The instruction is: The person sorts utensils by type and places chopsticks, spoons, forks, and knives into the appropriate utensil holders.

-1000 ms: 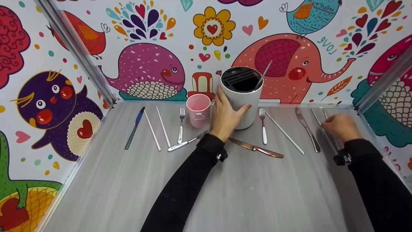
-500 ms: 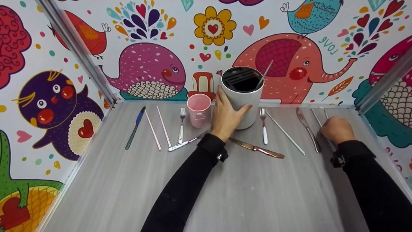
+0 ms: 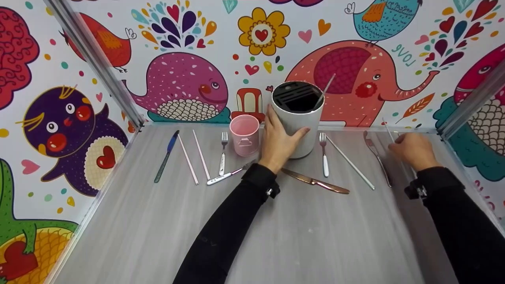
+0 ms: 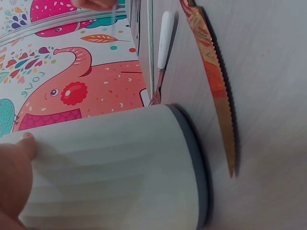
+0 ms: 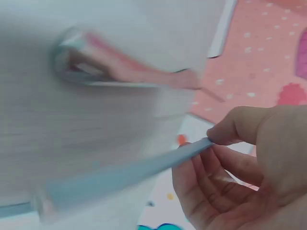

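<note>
Straw [image 5: 125, 177], pinched by the right hand [image 3: 414, 150] between thumb and fingers, slants lengthwise, well right of the white container [image 3: 298, 119], whose side the left hand [image 3: 279, 145] grips.

Head view: widest, farthest back; from above the near side, facing forward and down over the grey wood-grain tabletop [image 3: 307, 244] to the white wall printed with cartoon animals [image 3: 300, 15]. Left wrist: very near the white cylindrical container with dark base [image 4: 115, 167]; rolled sideways, tabletop at right, wall upper left. Shares with head the container, copper-coloured serrated knife [image 4: 218, 81], white-handled metal fork [image 4: 165, 40], salmon-coloured printed elephant [image 4: 110, 91]. Right wrist: also rolled, tabletop left, wall right; close on the pale slender rod [image 5: 127, 175] in the right hand [image 5: 240, 177], partly blurred. Shares rod and shiny silver metal knife [image 5: 115, 62] with head; elephant with both.
</note>
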A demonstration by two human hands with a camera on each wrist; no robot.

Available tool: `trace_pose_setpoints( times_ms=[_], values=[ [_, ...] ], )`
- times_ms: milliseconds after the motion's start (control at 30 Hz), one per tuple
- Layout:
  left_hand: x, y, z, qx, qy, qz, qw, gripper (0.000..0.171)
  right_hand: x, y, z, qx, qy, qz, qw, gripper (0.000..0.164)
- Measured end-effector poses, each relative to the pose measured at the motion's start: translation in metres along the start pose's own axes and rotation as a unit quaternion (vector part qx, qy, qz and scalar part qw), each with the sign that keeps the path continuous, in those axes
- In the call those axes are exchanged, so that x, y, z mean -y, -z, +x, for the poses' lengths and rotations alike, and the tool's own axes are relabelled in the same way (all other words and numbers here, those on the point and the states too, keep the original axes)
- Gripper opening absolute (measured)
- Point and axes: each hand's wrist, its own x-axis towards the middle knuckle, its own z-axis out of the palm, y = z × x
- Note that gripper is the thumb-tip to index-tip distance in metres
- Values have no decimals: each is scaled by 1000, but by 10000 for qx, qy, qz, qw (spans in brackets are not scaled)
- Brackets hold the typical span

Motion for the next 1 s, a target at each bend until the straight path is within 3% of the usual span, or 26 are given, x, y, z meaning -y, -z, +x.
trace_pose_setpoints(
  times_ms=[300,433,567,733,1000],
  values=[
    [-1,1,0,13,40,12,10000,134,61,26,-13,-936,432,977,9899,48],
    [0,0,0,30,65,-4,10000,134,90,34,-23,-1263,536,1659,9765,45],
    [0,0,0,5,67,-24,10000,133,119,36,-35,-1695,845,2196,9570,37],
    [1,0,0,13,55,-44,10000,134,153,36,-49,-2239,1510,2958,9163,22],
    [1,0,0,-23,-13,143,9999,135,195,41,-59,-2639,2334,4457,8229,9]
  ],
)
